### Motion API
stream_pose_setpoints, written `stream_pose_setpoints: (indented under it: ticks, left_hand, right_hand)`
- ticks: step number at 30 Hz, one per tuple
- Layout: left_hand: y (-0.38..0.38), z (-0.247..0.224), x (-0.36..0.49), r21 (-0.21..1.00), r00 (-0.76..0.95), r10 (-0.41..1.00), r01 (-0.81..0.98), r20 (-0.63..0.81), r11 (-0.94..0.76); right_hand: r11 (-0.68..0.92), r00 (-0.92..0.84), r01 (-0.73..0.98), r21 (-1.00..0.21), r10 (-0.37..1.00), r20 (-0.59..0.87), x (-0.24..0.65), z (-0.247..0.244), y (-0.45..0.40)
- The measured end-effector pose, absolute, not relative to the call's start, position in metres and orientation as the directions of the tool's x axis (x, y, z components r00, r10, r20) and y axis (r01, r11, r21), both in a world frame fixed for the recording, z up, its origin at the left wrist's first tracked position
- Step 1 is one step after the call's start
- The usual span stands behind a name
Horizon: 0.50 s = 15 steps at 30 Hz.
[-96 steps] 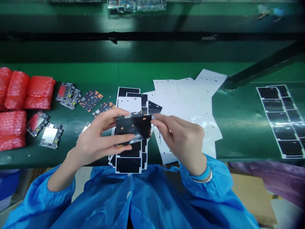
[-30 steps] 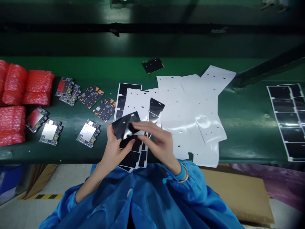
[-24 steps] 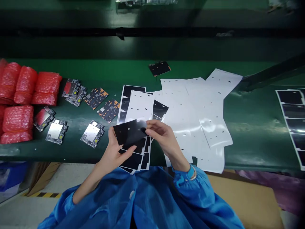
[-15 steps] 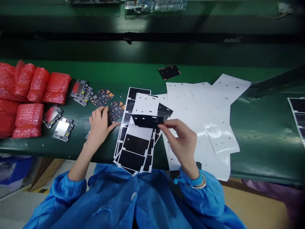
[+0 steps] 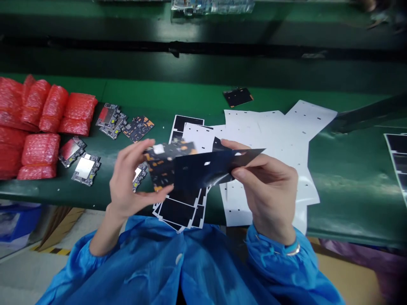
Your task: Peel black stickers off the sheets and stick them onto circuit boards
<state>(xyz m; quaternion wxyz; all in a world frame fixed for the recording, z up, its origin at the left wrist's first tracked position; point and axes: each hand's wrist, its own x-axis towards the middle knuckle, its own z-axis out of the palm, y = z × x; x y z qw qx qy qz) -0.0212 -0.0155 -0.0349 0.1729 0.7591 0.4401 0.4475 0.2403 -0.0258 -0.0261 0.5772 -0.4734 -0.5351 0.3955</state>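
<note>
My left hand (image 5: 129, 178) grips a black circuit board (image 5: 160, 171) with orange patches by its edges, raised over the bench. In my right hand (image 5: 267, 182), thumb and fingers pinch a thin black adhesive sheet (image 5: 203, 167) with small holes. The sheet is tilted and overlaps the board's right part in view; whether the two touch I cannot tell. Below them lies a fanned stack of white sheets with black stickers (image 5: 179, 212), partly covered by the hands and what they hold.
Red bubble-wrapped bundles (image 5: 40, 154) lie at the left. Several bare circuit boards (image 5: 85, 169) are beside them, with another dark orange-patched board (image 5: 139, 128). White perforated backing sheets (image 5: 263, 131) spread at right; a black-covered board (image 5: 238, 96) rests behind. More sticker sheets (image 5: 397, 144) lie far right.
My left hand has lifted a circuit board off the bench. My right hand has raised the black sheet away from the stack, bringing it against or in front of the board.
</note>
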Motion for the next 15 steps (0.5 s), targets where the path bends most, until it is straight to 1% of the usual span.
stream_pose_setpoints:
  ticks: [2, 6, 10, 15]
  left_hand:
    - [-0.021, -0.026, -0.008, 0.693, 0.225, 0.831, 0.466, 0.509, -0.550]
    - [-0.024, -0.021, 0.002, 0.742, 0.173, 0.866, 0.453, 0.470, -0.493]
    - [-0.022, -0.024, -0.002, 0.734, 0.204, 0.849, 0.432, 0.487, -0.524]
    - [-0.021, -0.024, -0.005, 0.778, 0.231, 0.881, 0.415, 0.412, -0.472]
  right_hand:
    - [0.269, 0.067, 0.044, -0.962, 0.960, 0.271, 0.230, -0.016, -0.024]
    - [0.284, 0.030, 0.074, -0.956, 0.957, 0.287, 0.225, -0.006, -0.028]
    - [0.252, 0.031, 0.098, -0.963, 0.966, 0.256, 0.236, -0.008, -0.034]
    - [0.187, 0.021, 0.057, -0.981, 0.982, 0.188, 0.242, -0.009, -0.036]
